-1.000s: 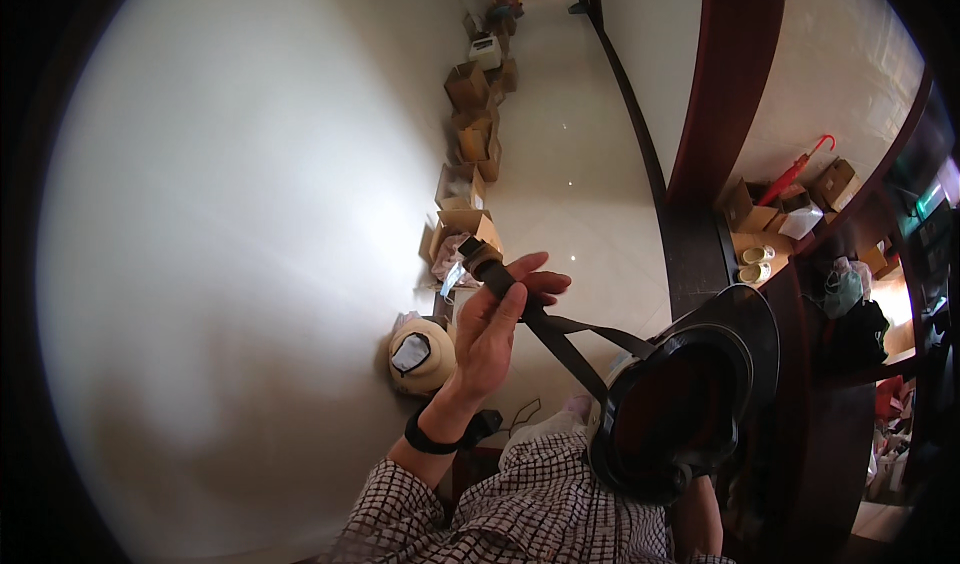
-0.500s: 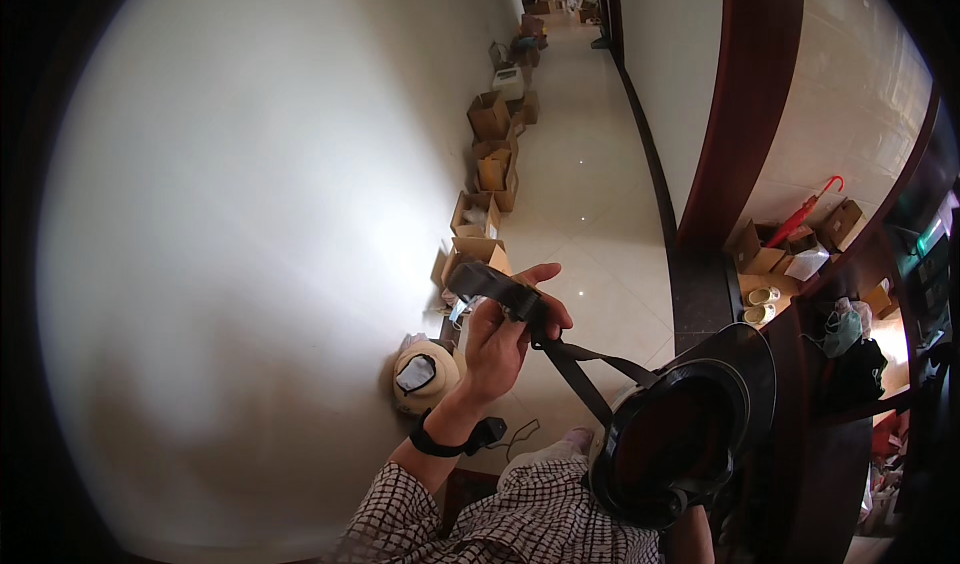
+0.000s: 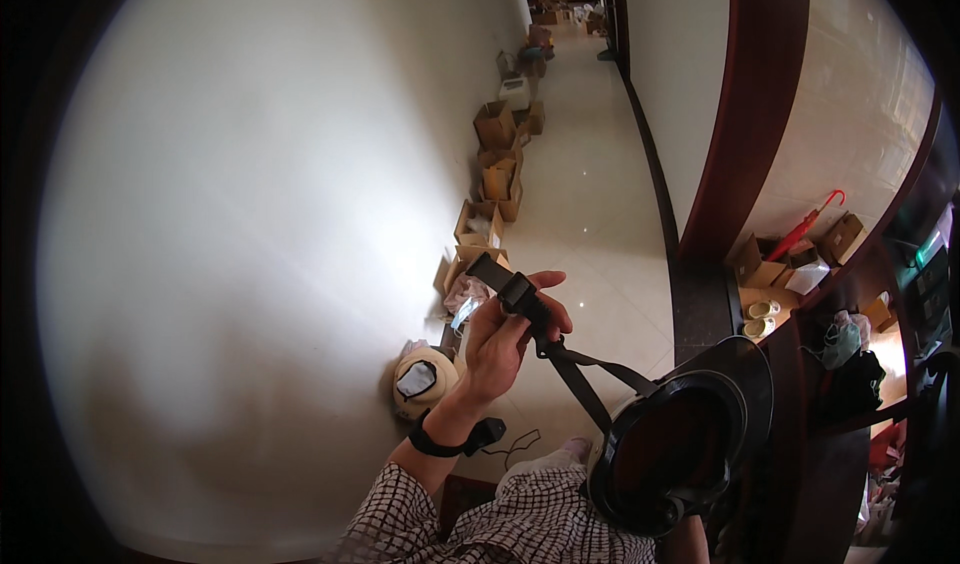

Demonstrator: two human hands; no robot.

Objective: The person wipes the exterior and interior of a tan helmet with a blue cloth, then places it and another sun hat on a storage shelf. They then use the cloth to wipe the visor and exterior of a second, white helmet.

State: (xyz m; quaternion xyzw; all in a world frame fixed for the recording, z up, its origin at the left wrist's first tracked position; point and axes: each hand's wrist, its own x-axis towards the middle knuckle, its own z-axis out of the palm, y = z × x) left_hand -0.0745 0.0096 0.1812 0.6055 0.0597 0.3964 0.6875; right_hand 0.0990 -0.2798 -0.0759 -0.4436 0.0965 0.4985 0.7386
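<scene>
A matt black webbing strap (image 3: 560,359) with a hard plastic buckle (image 3: 517,291) leads to a glossy black plastic helmet (image 3: 690,444). Brown cardboard boxes (image 3: 493,124) line a polished, reflective tiled floor (image 3: 590,204). The checked sleeve (image 3: 420,504) is woven cloth.

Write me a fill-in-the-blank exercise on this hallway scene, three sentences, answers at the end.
1. The left hand grips a black strap that runs down to a black ____.
2. Cardboard boxes stand in a row along the ____ wall.
3. The black band sits on the left ____.

Missing words: helmet; white; wrist
</scene>
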